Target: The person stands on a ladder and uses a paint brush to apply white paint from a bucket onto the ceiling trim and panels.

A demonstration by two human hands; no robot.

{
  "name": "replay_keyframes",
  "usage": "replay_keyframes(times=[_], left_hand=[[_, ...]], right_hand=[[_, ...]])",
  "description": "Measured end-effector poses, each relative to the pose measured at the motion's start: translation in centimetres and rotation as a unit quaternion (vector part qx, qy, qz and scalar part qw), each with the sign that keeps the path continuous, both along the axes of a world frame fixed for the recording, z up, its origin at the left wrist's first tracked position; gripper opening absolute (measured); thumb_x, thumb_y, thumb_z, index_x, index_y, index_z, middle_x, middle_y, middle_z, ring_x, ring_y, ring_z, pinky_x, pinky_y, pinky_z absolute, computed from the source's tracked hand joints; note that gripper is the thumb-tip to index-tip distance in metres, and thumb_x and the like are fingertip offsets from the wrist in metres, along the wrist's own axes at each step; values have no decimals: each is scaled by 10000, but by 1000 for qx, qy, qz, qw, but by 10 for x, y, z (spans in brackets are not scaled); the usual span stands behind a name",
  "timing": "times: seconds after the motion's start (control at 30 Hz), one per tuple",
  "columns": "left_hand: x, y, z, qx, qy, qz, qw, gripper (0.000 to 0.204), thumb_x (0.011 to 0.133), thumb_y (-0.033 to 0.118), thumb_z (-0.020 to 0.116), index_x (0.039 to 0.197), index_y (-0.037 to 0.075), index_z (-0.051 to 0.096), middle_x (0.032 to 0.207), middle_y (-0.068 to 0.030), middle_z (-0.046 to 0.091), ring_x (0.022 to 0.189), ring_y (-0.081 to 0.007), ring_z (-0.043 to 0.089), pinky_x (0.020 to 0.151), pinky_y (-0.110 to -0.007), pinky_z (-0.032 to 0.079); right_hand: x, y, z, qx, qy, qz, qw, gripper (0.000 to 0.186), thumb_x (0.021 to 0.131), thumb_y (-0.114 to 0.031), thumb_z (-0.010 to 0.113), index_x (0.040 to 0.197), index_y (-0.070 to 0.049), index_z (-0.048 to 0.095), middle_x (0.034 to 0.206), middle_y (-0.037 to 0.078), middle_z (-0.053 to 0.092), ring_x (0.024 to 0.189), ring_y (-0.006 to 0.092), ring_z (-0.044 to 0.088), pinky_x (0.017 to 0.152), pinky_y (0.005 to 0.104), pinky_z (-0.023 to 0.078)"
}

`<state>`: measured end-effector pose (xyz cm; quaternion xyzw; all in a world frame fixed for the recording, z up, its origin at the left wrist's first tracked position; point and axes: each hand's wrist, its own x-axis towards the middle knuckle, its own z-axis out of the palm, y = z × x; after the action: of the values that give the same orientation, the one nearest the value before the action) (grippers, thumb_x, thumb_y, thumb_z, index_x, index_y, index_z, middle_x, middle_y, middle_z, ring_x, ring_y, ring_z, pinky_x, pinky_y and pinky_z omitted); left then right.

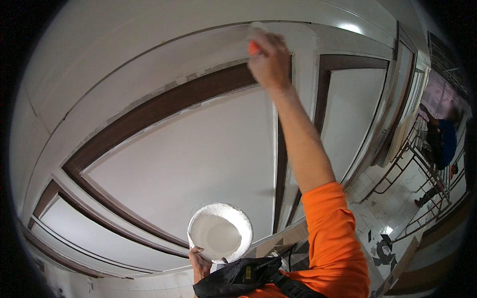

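My right hand (pixel 270 62) is raised at arm's length to the wall above the dark-framed panel. It is closed around a paintbrush with an orange handle (pixel 254 48). The pale brush head (pixel 258 26) is blurred and lies near a thin dark seam in the wall. Low in front of me, my left hand (pixel 198 262) grips the lower left side of a white bucket (pixel 233 213). White coating covers the bucket's inner walls and rim; how much is inside I cannot tell.
Dark brown wooden trim (pixel 164 111) borders several white panels (pixel 198 159). Over to the right, a person in blue (pixel 448 141) sits on metal scaffolding (pixel 397 169); another person is partly visible below. Dark scraps (pixel 385 251) litter the tiled floor. A black bag (pixel 238 275) hangs at my front.
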<state>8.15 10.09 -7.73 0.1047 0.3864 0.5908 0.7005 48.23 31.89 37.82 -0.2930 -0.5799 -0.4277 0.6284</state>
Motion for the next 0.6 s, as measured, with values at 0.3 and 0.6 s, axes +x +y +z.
replay_keyframes(times=[0.3, 0.6], left_hand=[[16, -3, 23, 0, 32, -10, 999, 726, 651, 162, 555, 1360, 18, 494, 1281, -150, 613, 1164, -366, 578, 1027, -503, 481], [9, -2, 14, -9, 44, -11, 999, 672, 680, 161, 552, 1336, 23, 513, 1255, -135, 624, 1119, -345, 602, 996, -472, 502]], right_hand=[[-60, -11, 3, 18, -63, 190, 980, 90, 822, 0, 667, 861, -79, 685, 950, 85, 735, 899, 287, 706, 825, 412, 535], [70, -14, 9, -44, 294, 82, 951, 119, 921, -146, 717, 908, -28, 724, 874, 129, 754, 819, 289, 722, 761, 401, 546]])
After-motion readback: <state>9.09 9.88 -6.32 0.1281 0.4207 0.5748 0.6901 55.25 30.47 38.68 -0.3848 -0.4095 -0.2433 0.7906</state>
